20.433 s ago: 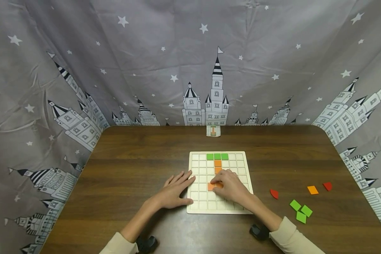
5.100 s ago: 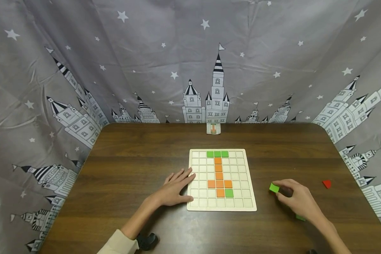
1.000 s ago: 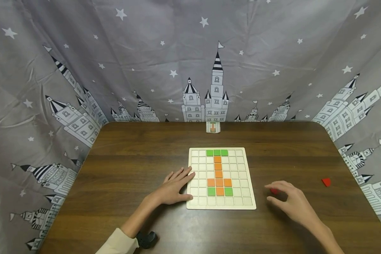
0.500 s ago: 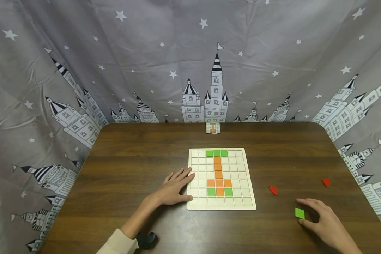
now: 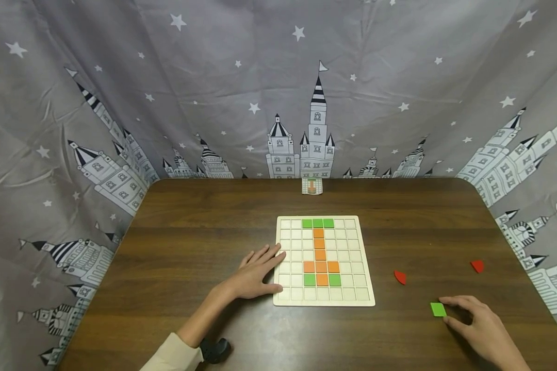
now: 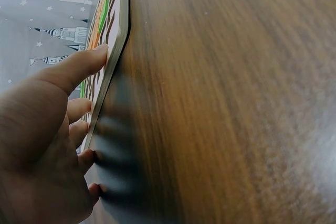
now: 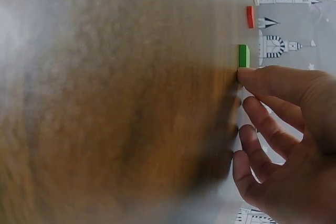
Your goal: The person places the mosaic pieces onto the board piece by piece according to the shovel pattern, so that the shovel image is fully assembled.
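The left hand (image 5: 256, 278) rests with spread fingers on the left edge of a cream grid board (image 5: 367, 296); in the left wrist view its thumb (image 6: 86, 66) lies on the board's rim. Several orange tiles (image 5: 320, 255) form a column with a short crossbar on the grid, with green tiles (image 5: 317, 223) along the top and one green tile either side of the column's foot. Right of the board, the right hand (image 5: 480, 327) pinches a loose green tile (image 5: 438, 309) by its right-hand corners between thumb and index finger. The other fingers bend loosely in the right wrist view.
Two red rounded-edge pieces (image 5: 400, 277) lie apart on the brown wooden table (image 5: 204, 216), right of the board. A small printed pattern card (image 5: 312, 186) stands at the back edge, before a grey castle curtain (image 5: 190, 93). A black object (image 5: 215, 351) sits by the left wrist.
The right hand moved from beside the near red piece to the loose green tile, then closed in; the tile turned slightly. Earlier, more orange and green tiles went onto the board. The left hand stayed put.
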{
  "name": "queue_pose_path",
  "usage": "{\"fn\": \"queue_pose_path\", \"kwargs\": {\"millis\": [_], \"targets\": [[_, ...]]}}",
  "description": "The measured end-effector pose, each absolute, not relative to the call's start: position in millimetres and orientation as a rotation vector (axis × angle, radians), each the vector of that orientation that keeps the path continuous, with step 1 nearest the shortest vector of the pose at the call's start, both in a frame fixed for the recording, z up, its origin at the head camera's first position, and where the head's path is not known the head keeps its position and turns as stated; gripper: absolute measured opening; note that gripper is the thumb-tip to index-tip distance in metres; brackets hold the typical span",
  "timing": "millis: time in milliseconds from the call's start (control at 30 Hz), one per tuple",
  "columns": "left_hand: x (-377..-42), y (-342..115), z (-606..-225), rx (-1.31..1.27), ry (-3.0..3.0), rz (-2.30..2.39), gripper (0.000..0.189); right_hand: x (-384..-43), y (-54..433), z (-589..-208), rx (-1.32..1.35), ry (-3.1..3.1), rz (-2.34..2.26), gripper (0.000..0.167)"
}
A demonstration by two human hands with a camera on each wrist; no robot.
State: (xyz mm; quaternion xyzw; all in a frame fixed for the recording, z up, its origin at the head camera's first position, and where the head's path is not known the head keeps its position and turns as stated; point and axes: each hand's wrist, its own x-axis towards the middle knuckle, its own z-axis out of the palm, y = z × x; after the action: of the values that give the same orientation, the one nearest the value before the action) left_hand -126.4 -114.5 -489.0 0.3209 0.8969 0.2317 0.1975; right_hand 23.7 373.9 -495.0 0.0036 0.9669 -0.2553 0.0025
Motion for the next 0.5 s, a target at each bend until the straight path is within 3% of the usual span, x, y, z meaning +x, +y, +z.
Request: {"fn": "queue_pose_path", "kwargs": {"millis": [500], "targets": [[-127,-115,-491,0.902,2.510,0.666,0.079,16,361,-496,-0.058,3.128,-0.790,0.031]]}}
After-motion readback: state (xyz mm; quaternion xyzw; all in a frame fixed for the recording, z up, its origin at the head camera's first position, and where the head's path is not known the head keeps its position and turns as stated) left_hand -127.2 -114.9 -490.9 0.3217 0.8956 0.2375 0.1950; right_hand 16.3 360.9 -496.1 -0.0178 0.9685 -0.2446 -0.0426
